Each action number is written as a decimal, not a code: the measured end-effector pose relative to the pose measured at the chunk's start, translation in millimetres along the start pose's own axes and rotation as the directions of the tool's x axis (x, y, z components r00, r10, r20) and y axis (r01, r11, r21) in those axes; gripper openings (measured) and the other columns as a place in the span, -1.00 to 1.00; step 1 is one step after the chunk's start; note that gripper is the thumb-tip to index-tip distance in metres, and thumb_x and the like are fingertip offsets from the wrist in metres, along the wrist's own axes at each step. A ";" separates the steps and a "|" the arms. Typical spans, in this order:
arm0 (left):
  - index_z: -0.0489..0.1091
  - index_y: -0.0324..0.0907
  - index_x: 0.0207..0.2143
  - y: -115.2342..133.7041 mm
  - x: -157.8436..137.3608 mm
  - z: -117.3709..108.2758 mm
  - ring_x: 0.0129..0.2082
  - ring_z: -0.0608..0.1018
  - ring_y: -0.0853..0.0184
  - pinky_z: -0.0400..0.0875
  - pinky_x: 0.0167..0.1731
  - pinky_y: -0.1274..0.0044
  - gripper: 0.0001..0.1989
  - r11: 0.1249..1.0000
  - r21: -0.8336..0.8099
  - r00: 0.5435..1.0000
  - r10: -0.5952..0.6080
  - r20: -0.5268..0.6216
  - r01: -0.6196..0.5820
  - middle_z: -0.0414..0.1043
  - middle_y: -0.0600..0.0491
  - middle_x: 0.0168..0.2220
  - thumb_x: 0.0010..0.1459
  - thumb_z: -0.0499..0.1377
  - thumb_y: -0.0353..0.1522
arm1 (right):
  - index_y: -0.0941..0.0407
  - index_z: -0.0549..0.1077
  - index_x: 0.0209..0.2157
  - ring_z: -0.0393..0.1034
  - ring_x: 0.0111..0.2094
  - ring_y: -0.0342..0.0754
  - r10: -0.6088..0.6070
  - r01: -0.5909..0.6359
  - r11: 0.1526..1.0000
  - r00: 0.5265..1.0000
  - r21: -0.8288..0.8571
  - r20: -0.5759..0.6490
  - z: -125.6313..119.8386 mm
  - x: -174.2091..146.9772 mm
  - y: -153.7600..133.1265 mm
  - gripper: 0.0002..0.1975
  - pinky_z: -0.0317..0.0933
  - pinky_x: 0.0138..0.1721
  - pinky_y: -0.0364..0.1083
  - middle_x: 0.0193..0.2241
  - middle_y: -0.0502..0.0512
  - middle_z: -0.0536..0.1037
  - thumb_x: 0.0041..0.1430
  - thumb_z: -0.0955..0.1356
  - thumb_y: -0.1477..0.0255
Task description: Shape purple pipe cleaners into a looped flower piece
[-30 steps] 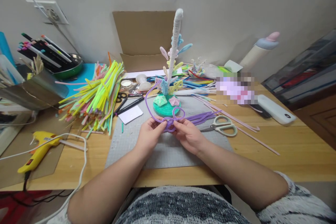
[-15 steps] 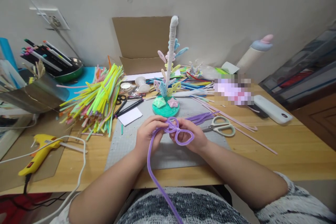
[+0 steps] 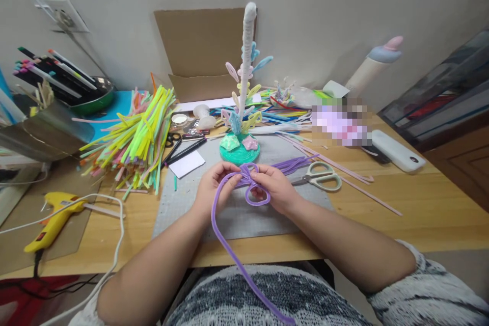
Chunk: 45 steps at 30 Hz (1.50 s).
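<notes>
Between my two hands is a purple pipe cleaner (image 3: pixel 257 200) bent into loops, its long tail curving down over my lap. My left hand (image 3: pixel 218 187) pinches it at the left, where the tail begins. On the other side, my right hand (image 3: pixel 275 187) grips the twisted middle with thumb and fingers, one loop hanging just below the thumb. Right behind my hands stands a pipe-cleaner ornament with a white upright stem (image 3: pixel 247 56), pastel loops and a round green base (image 3: pixel 240 155). More purple pipe cleaners (image 3: pixel 294 164) lie beyond my right hand.
Grey-handled scissors (image 3: pixel 323 176) lie to the right on the mat's edge, near loose pink pipe cleaners (image 3: pixel 372 196). A large bundle of coloured pipe cleaners (image 3: pixel 132 137) is at left, with a yellow glue gun (image 3: pixel 53 219) and its white cable in front. A white phone-like object (image 3: pixel 397 152) lies far right.
The loop under my right thumb has turned downward and left, and my right thumb now presses on the twisted middle. The view has tilted down slightly.
</notes>
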<state>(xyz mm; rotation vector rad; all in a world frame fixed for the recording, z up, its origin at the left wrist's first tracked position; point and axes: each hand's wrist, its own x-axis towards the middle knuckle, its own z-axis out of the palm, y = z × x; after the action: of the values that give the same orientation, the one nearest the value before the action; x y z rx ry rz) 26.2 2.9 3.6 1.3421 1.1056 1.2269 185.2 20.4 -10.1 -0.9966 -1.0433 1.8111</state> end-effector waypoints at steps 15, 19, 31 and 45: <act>0.44 -0.21 -0.44 -5.0 2.3 -3.7 -0.33 0.50 0.33 0.37 -0.27 0.49 -0.89 0.952 0.247 0.979 0.196 -0.048 -0.179 0.47 -0.02 -0.37 0.05 0.20 -0.34 | 0.18 0.47 -0.41 0.32 -0.59 -0.23 0.024 -0.018 0.991 0.999 -0.135 0.045 0.7 0.4 5.7 -0.70 0.12 -0.54 -0.22 -0.57 0.00 0.51 -0.08 0.43 0.23; 0.44 -0.20 -0.42 -6.9 0.9 -3.6 -0.35 0.51 0.33 0.38 -0.30 0.50 -0.86 0.974 0.207 0.990 0.108 -0.091 -0.087 0.49 0.00 -0.38 0.04 0.20 -0.30 | 0.18 0.47 -0.40 0.35 -0.57 -0.22 0.046 -0.041 0.991 0.998 -0.131 0.032 0.5 1.1 5.2 -0.71 0.14 -0.51 -0.22 -0.56 0.00 0.51 -0.07 0.43 0.23; 0.43 -0.23 -0.44 -6.7 2.1 -4.5 -0.45 0.50 0.38 0.37 -0.38 0.56 -0.81 0.995 0.078 0.989 -0.046 -0.138 0.057 0.50 0.04 -0.45 -0.03 0.25 -0.27 | 0.20 0.44 -0.50 0.27 -0.62 -0.25 -0.034 0.036 0.991 0.999 -0.128 0.016 2.1 -0.1 4.0 -0.73 0.11 -0.55 -0.23 -0.61 -0.02 0.47 -0.06 0.43 0.25; 0.44 -0.21 -0.49 -2.7 3.7 -5.0 -0.45 0.49 0.39 0.36 -0.38 0.56 -0.87 0.997 0.055 0.982 -0.040 -0.183 0.050 0.49 0.07 -0.47 -0.06 0.27 -0.32 | 0.18 0.42 -0.50 0.29 -0.61 -0.24 -0.033 0.035 0.989 0.999 -0.145 0.020 1.3 -1.2 2.7 -0.73 0.13 -0.56 -0.23 -0.61 -0.03 0.46 -0.08 0.43 0.26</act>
<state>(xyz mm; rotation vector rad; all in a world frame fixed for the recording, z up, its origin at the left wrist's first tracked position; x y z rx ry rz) 21.5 7.4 1.5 1.2607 1.3024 1.3123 183.8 18.0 -11.9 -1.0438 -1.2101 1.7391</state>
